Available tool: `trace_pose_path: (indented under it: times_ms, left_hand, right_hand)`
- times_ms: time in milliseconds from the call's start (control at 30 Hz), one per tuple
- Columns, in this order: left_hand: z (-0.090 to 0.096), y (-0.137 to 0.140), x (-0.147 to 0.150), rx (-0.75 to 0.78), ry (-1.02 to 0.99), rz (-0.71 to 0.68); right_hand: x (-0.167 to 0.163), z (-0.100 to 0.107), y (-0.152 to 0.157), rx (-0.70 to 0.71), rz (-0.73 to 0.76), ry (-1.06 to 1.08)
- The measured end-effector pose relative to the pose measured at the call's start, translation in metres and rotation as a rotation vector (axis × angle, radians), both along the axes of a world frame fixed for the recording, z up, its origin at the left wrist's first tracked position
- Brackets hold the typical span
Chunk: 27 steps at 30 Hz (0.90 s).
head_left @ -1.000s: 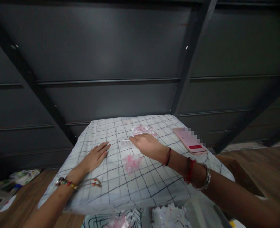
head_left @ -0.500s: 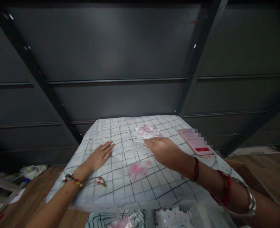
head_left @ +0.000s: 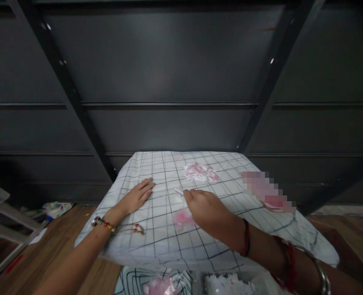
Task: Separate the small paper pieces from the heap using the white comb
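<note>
Dark wall [head_left: 165,65] behind the checked counter [head_left: 159,172] | right hand [head_left: 207,205]: fingers clamped on the white piece [head_left: 179,191], just turned edge-on, so it seems drawn off the white-pink pile [head_left: 199,172] at one o'clock; earlier it was flatter, just beside that | pink clump [head_left: 181,218] at six | left hand [head_left: 136,197] at nine, flat, fingers slightly apart

- Checked white cloth [head_left: 163,166] is covering the table [head_left: 150,252]!
- Toward the back, white-and-pink scraps [head_left: 199,172] are lying heaped.
- Nearer, a pink filmy bundle [head_left: 182,218] is sitting.
- Rightward, a partly pixelated pink phone [head_left: 267,191] is resting.
- Left hand [head_left: 135,199] is lying flat.
</note>
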<state>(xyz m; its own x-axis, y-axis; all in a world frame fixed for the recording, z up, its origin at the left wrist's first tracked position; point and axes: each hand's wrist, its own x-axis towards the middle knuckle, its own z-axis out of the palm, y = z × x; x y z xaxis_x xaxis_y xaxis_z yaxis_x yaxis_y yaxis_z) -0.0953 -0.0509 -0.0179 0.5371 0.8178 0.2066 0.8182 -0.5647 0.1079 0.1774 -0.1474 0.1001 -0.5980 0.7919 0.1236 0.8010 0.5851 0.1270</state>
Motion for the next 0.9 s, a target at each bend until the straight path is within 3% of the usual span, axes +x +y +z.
trace_pose_path:
  times_ms: [267, 633, 900]
  left_hand:
    - [-0.003, -0.011, -0.022, -0.029, 0.020, 0.023]
    - [-0.004, -0.022, -0.032, -0.050, 0.031, 0.044]
    - [0.002, -0.031, -0.034, -0.066, 0.042, 0.048]
  right_hand:
    - [-0.034, 0.010, -0.011, -0.118, 0.114, 0.004]
    - [-0.064, 0.009, -0.039, -0.102, 0.283, 0.134]
    - [-0.067, 0.002, -0.062, -0.041, 0.399, 0.246]
